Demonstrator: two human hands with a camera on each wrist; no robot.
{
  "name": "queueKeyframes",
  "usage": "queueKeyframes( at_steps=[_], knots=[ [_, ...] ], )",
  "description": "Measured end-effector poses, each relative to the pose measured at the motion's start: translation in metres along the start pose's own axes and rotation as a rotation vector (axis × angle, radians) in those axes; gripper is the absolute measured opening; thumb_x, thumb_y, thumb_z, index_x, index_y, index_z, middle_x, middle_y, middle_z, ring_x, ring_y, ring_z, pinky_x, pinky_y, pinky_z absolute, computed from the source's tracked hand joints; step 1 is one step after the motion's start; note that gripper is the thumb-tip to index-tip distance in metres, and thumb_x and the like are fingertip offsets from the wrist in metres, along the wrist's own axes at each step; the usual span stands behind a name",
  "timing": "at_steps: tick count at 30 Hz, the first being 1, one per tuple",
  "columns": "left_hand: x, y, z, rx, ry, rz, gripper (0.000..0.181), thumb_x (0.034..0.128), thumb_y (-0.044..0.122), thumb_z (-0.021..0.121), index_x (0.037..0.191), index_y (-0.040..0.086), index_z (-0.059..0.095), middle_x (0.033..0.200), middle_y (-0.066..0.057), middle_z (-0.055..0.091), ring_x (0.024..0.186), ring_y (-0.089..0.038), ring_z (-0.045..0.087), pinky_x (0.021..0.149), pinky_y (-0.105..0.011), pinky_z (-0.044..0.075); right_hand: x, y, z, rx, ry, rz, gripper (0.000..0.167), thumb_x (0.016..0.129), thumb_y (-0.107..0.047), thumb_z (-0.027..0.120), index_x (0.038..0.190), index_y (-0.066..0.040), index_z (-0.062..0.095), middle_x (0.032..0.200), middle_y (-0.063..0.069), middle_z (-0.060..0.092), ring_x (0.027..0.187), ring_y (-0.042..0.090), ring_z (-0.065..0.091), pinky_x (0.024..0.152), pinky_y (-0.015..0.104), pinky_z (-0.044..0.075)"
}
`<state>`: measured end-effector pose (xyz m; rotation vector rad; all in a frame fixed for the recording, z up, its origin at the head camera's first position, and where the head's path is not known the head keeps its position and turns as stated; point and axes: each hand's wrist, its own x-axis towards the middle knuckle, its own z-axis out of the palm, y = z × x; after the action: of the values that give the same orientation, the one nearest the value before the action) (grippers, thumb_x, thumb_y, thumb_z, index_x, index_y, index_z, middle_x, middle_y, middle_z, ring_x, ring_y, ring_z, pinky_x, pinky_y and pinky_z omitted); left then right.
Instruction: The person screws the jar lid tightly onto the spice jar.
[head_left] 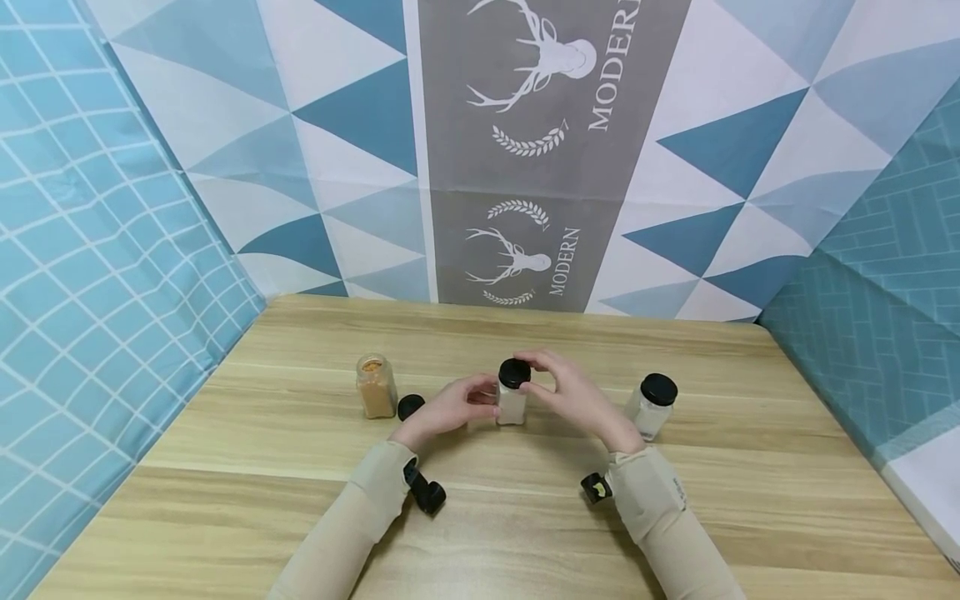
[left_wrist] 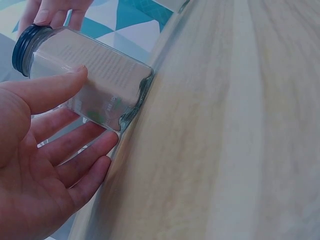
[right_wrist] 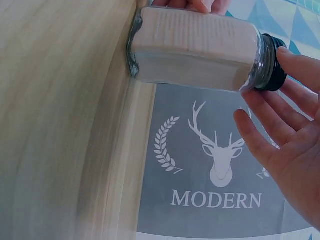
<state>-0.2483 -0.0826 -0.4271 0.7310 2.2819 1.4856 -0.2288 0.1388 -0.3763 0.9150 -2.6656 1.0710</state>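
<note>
A square glass jar (head_left: 512, 407) of pale powder stands upright on the wooden table, capped by a black lid (head_left: 514, 372). My left hand (head_left: 454, 405) holds the glass body, its thumb on one side and fingers on the other; printed text shows on the jar (left_wrist: 100, 62) in the left wrist view. From the right, my right hand (head_left: 573, 395) pinches the black lid (right_wrist: 272, 62) between thumb and fingers. The lid sits on the jar's neck; whether it is turning cannot be told.
Left of the hands stands an uncapped jar (head_left: 377, 393) of orange-brown powder. A loose black lid (head_left: 411, 405) lies beside it, close to the left wrist. Another black-lidded jar (head_left: 651, 410) with whitish contents stands beyond the right wrist. Patterned cloth (head_left: 360, 150) hangs behind the table (head_left: 510, 533).
</note>
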Motion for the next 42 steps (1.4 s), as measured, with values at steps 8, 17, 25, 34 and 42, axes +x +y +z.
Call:
queueKeyframes(
  at_steps=[8,17,25,34,42],
  knots=[
    [0.002,-0.002,0.000,0.010,0.003,-0.001,0.049,0.0850,0.022,0.064,0.129,0.008,0.048,0.123,-0.010,0.055,0.110,-0.024,0.055,0.094,-0.035,0.044,0.000,0.001,-0.005,0.014,0.007,-0.016,0.041,0.087,-0.019,0.062,0.126,-0.011,0.052,0.122,0.001,0.058,0.110,0.021,0.055,0.094,0.041,0.043],
    [0.003,-0.002,0.001,0.017,0.006,0.005,0.049,0.0849,0.021,0.064,0.129,0.008,0.048,0.123,-0.010,0.056,0.110,-0.023,0.056,0.094,-0.034,0.044,-0.001,0.002,-0.009,0.015,0.019,-0.018,0.038,0.088,-0.018,0.061,0.124,-0.010,0.054,0.118,0.002,0.060,0.110,0.019,0.055,0.094,0.042,0.043],
    [0.000,0.000,0.001,0.019,0.010,0.004,0.049,0.0849,0.021,0.064,0.129,0.006,0.047,0.123,-0.012,0.055,0.111,-0.026,0.055,0.094,-0.036,0.044,0.001,0.003,-0.005,-0.024,0.036,-0.058,0.041,0.086,-0.019,0.063,0.125,-0.011,0.053,0.128,0.006,0.053,0.111,0.027,0.053,0.093,0.042,0.044],
    [0.000,0.000,0.001,0.021,0.017,0.003,0.051,0.0848,0.021,0.064,0.130,0.006,0.046,0.123,-0.012,0.055,0.111,-0.026,0.054,0.094,-0.036,0.044,0.001,0.001,0.000,-0.026,0.015,-0.044,0.043,0.087,-0.024,0.061,0.128,-0.015,0.050,0.134,0.005,0.048,0.113,0.026,0.053,0.095,0.041,0.043],
    [0.001,-0.001,0.001,0.027,0.018,-0.003,0.051,0.0847,0.023,0.064,0.130,0.006,0.046,0.123,-0.012,0.055,0.112,-0.026,0.054,0.095,-0.036,0.044,0.001,0.001,0.002,0.005,0.005,-0.044,0.042,0.088,-0.021,0.060,0.128,-0.012,0.051,0.131,0.003,0.051,0.115,0.022,0.052,0.095,0.039,0.042]
  ],
)
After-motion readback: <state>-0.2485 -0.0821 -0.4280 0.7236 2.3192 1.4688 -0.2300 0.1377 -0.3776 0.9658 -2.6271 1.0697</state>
